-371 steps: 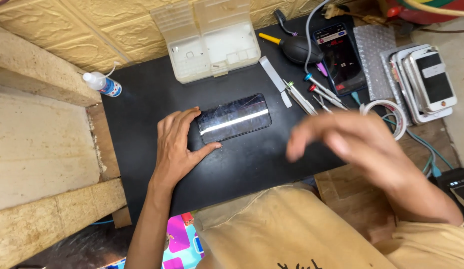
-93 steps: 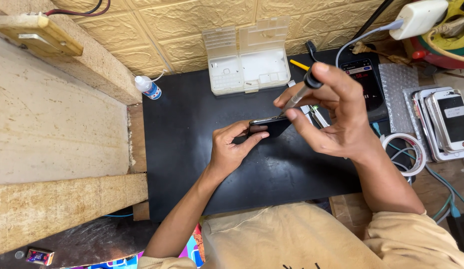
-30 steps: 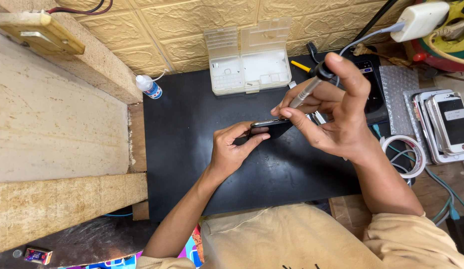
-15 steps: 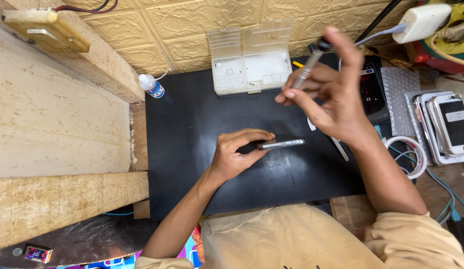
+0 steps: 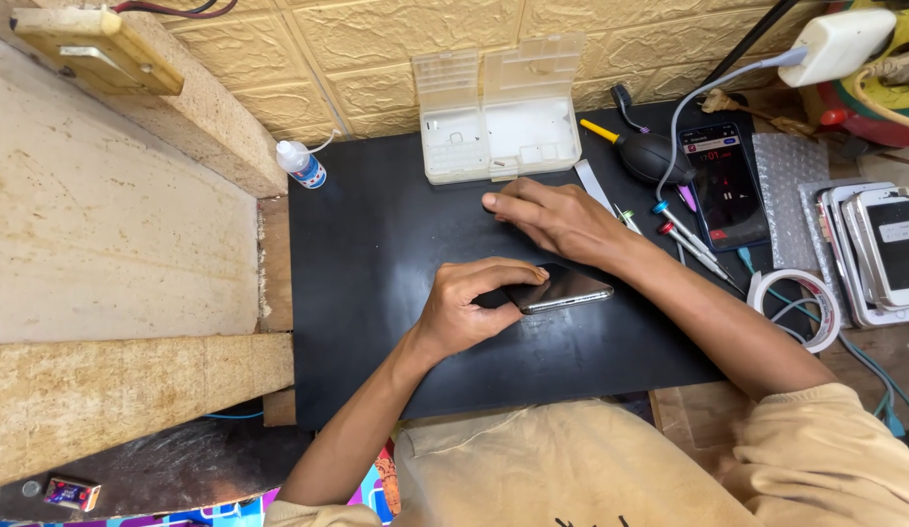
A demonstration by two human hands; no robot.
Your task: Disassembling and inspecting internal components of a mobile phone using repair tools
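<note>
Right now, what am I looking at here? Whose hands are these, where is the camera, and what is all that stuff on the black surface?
There is no machine: a person works with bare hands, and the single picture comes from a camera worn on their head, looking down. On the black mat the left hand grips a dark phone by its end. The right hand rests flat on the mat just beyond it, holding nothing that I can see. Around them lie a clear plastic parts box, a small white bottle, a black air blower, thin screwdrivers, another phone with a lit screen and a roll of tape.
</note>
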